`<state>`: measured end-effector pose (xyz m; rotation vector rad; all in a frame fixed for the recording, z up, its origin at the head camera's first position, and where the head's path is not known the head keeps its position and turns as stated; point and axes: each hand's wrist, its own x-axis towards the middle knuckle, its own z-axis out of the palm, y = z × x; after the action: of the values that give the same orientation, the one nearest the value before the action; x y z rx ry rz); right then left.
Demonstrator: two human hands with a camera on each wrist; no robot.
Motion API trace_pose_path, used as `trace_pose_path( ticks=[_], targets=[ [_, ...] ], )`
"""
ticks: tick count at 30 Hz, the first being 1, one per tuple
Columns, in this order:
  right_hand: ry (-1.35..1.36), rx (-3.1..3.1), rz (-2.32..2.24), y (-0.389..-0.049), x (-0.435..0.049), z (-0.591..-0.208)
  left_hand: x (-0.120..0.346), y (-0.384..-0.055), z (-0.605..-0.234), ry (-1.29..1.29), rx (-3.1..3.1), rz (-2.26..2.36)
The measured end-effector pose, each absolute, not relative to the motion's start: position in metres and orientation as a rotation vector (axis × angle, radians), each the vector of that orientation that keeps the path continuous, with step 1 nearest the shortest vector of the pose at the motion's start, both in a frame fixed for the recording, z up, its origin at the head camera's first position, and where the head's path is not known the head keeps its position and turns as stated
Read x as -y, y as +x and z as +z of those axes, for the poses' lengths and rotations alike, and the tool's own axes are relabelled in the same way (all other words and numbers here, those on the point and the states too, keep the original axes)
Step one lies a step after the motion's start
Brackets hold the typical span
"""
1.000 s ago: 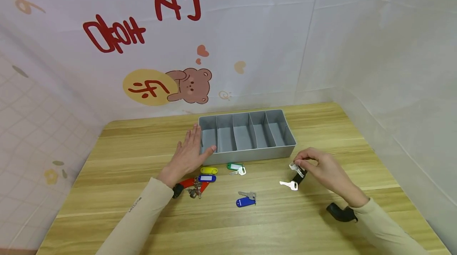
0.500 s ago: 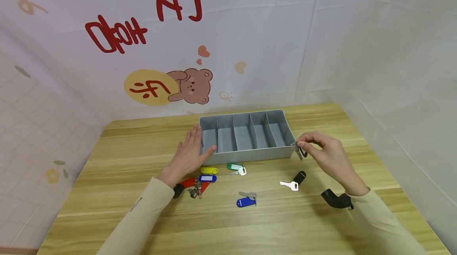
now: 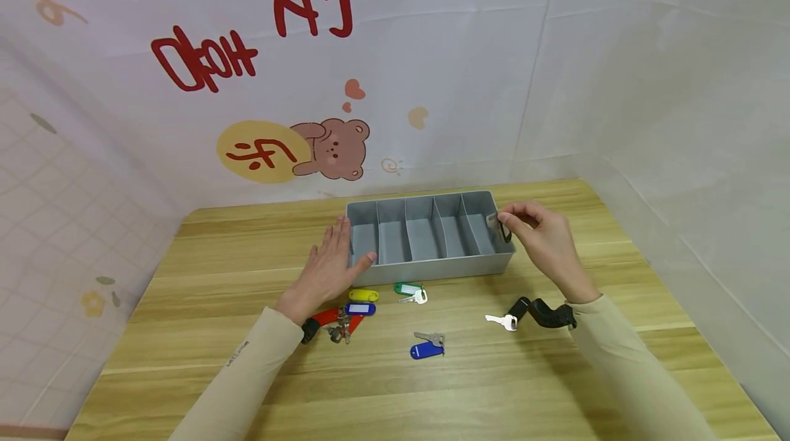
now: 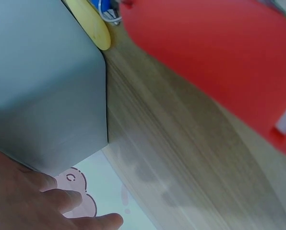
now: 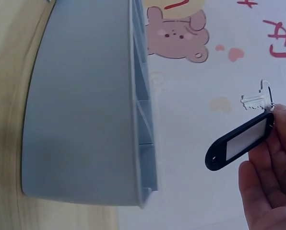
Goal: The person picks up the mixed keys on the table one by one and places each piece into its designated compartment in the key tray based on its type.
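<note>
My right hand (image 3: 546, 239) pinches a key with a black tag over the rightmost compartment of a grey divided box (image 3: 432, 269). In the right wrist view, the black key tag (image 5: 239, 141) hangs from the fingertips beside the silver key (image 5: 256, 101), above the box's rim. My left hand (image 3: 324, 266) lies with straight fingers against the box's left end. Near that forearm are a yellow key tag (image 3: 363, 295), a blue tag (image 3: 360, 308) and keys with red tags (image 3: 327, 317), partly hidden by the arm.
In front of the box lie a green-tagged key (image 3: 420, 297), a key with a blue tag (image 3: 427, 350) and a silver key (image 3: 503, 322) with a black tag (image 3: 518, 307). A printed white backdrop (image 3: 469, 84) rises behind the wooden table (image 3: 370, 400).
My right hand has lifted the black-tagged key off the table and carried it up and left over the box's right compartment. My left hand has stayed at the box's left end.
</note>
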<state>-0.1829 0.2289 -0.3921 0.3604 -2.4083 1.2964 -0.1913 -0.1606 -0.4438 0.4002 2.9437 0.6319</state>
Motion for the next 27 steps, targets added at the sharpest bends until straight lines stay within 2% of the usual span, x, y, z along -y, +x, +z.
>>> trace_pose_path(
  ticks=[9, 27],
  targets=[
    [0.290, 2.413, 1.247, -0.208, -0.228, -0.414, 0.159, -0.193, -0.444, 0.395, -2.934, 0.639],
    [0.462, 2.464, 0.969, -0.225, -0.229, -0.441, 0.159, -0.192, -0.445, 0.385, -2.953, 0.641]
  ],
)
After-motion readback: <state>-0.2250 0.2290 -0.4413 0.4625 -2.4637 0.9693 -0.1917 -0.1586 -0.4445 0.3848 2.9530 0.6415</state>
